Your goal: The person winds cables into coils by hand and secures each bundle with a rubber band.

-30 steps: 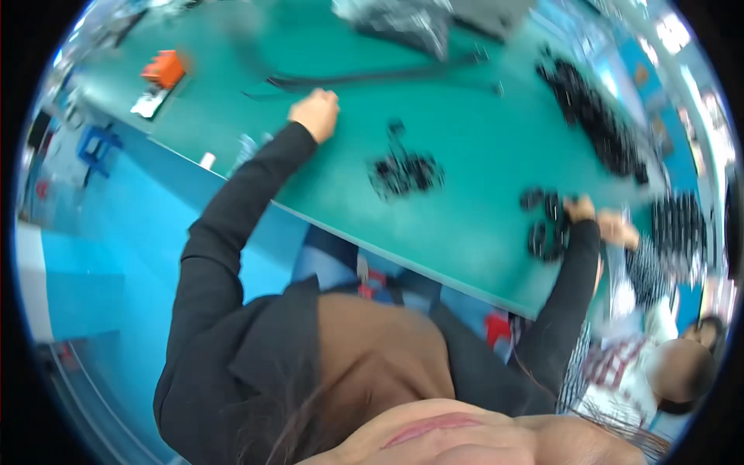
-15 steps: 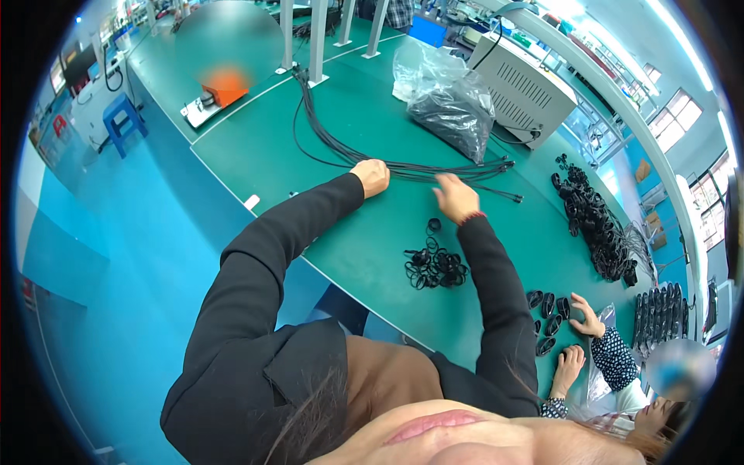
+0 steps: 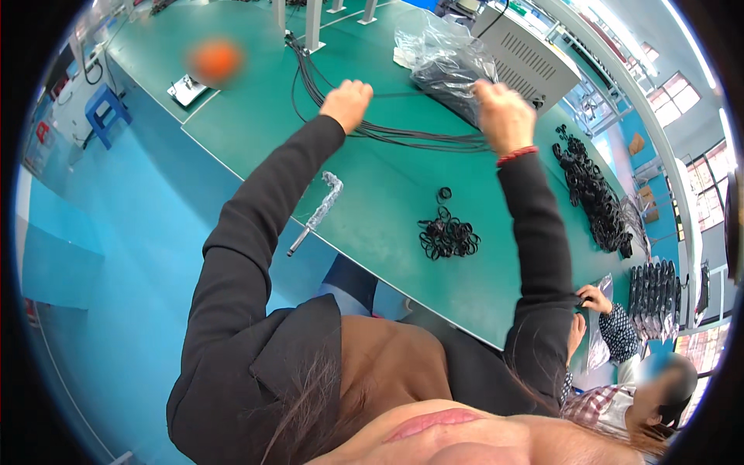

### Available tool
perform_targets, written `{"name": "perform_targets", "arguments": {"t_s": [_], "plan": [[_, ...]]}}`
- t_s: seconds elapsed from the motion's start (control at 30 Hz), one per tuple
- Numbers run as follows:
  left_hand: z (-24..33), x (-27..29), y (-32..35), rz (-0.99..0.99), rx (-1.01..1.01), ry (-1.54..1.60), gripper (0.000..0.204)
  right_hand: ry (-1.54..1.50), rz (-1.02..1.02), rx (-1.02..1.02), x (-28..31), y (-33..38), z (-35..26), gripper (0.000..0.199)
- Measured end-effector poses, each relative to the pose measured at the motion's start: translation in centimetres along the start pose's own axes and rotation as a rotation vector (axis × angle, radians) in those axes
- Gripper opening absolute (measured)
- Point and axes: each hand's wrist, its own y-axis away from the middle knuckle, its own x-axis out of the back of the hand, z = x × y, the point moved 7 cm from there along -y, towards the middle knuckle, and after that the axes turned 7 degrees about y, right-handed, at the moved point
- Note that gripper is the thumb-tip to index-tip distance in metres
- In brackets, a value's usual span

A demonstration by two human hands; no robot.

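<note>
Both my hands are raised over the green table point(image 3: 372, 201), fingers closed. My left hand point(image 3: 346, 106) pinches a thin black cable point(image 3: 397, 94), which runs to the right toward my right hand point(image 3: 508, 120). The right hand appears to grip its other end, though the bag behind makes that end hard to make out. Below them lies a loose bundle of black cables point(image 3: 418, 142), curving back to the grey posts. Its right ends pass under my right hand, out of sight. Nearer me sits a small pile of black loops point(image 3: 449, 236).
A clear bag point(image 3: 446, 70) of black parts leans by a grey metal box point(image 3: 531, 58). A plastic-wrapped tool point(image 3: 319, 209) lies at the near edge. Coiled black cables point(image 3: 589, 198) pile up at right. A co-worker's hands point(image 3: 593, 298) work at lower right.
Both hands have lifted, the right one also moving right, and a single cable now stretches between them above the bundle. My left arm's shift has uncovered the wrapped tool.
</note>
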Motion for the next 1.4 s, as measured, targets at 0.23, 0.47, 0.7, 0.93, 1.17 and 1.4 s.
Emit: {"name": "perform_targets", "arguments": {"t_s": [0.23, 0.47, 0.7, 0.93, 1.17, 1.4], "plan": [[-7.0, 0.5, -3.4, 0.117, 0.150, 0.073, 0.015, 0.255, 0.026, -0.044, 21.6, 2.5, 3.8, 0.023], [-5.8, 7.3, -4.8, 0.357, -0.260, 0.041, 0.016, -0.217, -0.491, -0.307, 31.9, 13.4, 3.7, 0.022], [13.9, 16.7, -0.4, 0.068, -0.478, 0.320, 0.006, -0.923, -0.802, -0.565, 21.7, 22.9, -1.2, 0.078], [25.0, 17.2, 6.3, -0.105, -0.637, 0.410, 0.006, -1.511, -0.426, -0.817, 15.9, 22.2, -5.9, 0.019], [23.7, 11.7, 13.5, -1.310, 0.227, 1.535, 0.037, -1.225, -0.204, -0.769, 15.4, 23.1, -1.3, 0.015], [29.6, 15.7, 15.8, -1.448, 0.396, 2.395, 0.041, -1.122, -0.213, -0.751, 10.9, 26.9, -4.0, 0.010]]}}
